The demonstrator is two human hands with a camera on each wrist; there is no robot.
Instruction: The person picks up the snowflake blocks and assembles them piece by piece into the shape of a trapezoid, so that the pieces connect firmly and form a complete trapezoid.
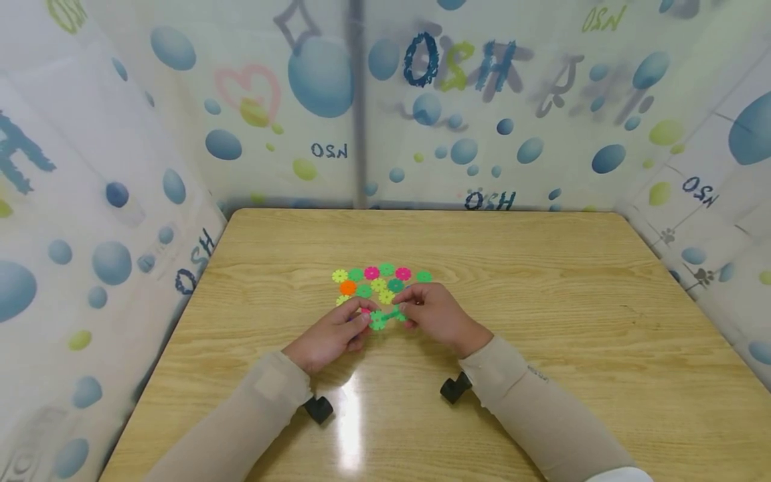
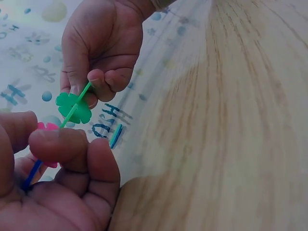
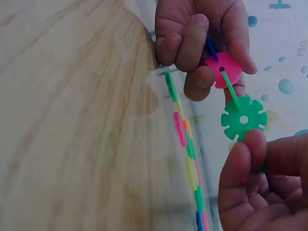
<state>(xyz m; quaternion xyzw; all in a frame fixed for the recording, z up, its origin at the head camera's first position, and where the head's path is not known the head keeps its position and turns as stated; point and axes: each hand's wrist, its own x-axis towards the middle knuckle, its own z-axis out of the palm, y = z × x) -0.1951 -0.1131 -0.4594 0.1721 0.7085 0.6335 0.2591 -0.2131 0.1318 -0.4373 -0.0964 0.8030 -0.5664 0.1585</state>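
My left hand (image 1: 328,338) and right hand (image 1: 442,318) meet over the near side of a cluster of flower-shaped plastic discs. Between them runs a short chain of notched discs slotted together. In the right wrist view, the left fingers grip its end with a blue disc (image 3: 211,49) seen edge-on and a pink disc (image 3: 232,70). A light green disc (image 3: 230,89) joins the pink one to a green disc (image 3: 231,118). Thumb and fingertip of the right hand pinch the green end. Part of the chain is hidden behind the fingers.
Loose discs lie flat in rows on the wooden table (image 1: 271,254) just beyond the hands, among them an orange disc (image 1: 348,288), a yellow disc (image 1: 340,276) and a pink disc (image 1: 403,274). Printed fabric walls (image 1: 409,134) stand at the table's back and sides.
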